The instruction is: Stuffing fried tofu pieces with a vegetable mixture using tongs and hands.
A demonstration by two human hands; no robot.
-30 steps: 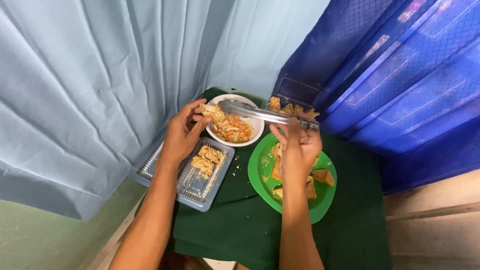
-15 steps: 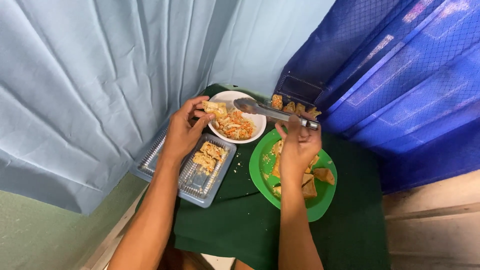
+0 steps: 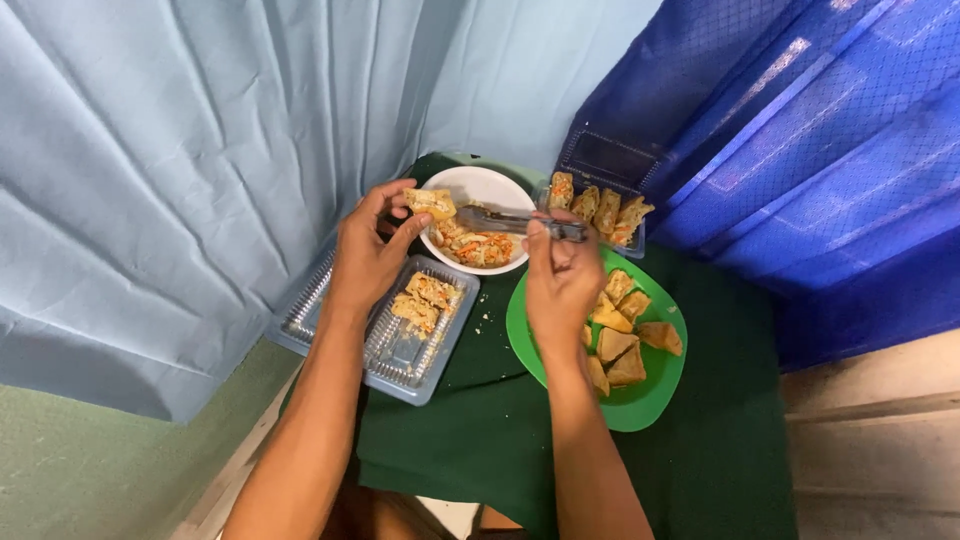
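From my feed, left hand [image 3: 368, 252] is pinching a stuffed fried tofu piece [image 3: 431, 203] over the round white bowl [image 3: 497, 187]; right hand [image 3: 562, 280] is clamped around metal tongs [image 3: 520, 222], tips inside the bowl.

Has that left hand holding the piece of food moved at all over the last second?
Yes. The left hand with the food piece sat over the white bowl's contents a second ago; it has drawn back to the bowl's left rim, toward the clear plastic tray.
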